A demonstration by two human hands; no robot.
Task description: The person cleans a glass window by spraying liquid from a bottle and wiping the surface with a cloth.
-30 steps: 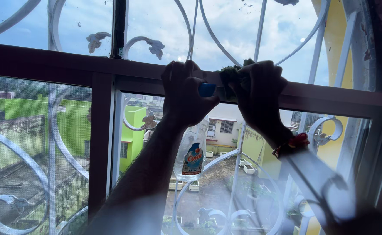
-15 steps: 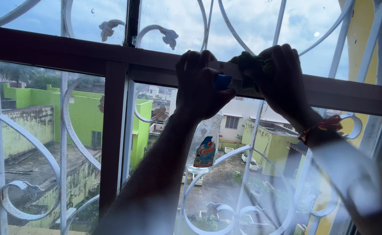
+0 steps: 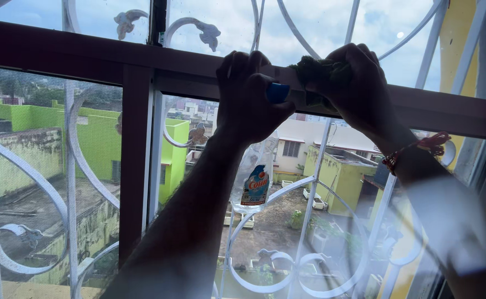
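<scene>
My left hand (image 3: 251, 94) is raised against the dark horizontal window frame bar (image 3: 88, 55) and grips the head of a clear spray bottle (image 3: 255, 177) with a blue nozzle; the bottle hangs down below my fist. Right beside it, my right hand (image 3: 353, 83) presses a dark green cloth (image 3: 312, 72) onto the same bar. A red thread band sits on my right wrist. The two hands nearly touch.
A white curled metal grille (image 3: 304, 221) stands outside the glass. A mesh screen (image 3: 49, 166) covers the left pane, next to a dark vertical frame post (image 3: 135, 166). Green and yellow buildings lie beyond.
The view has shifted, so both hands appear a little further right and higher. The hands stay together on the bar with the bottle and cloth.
</scene>
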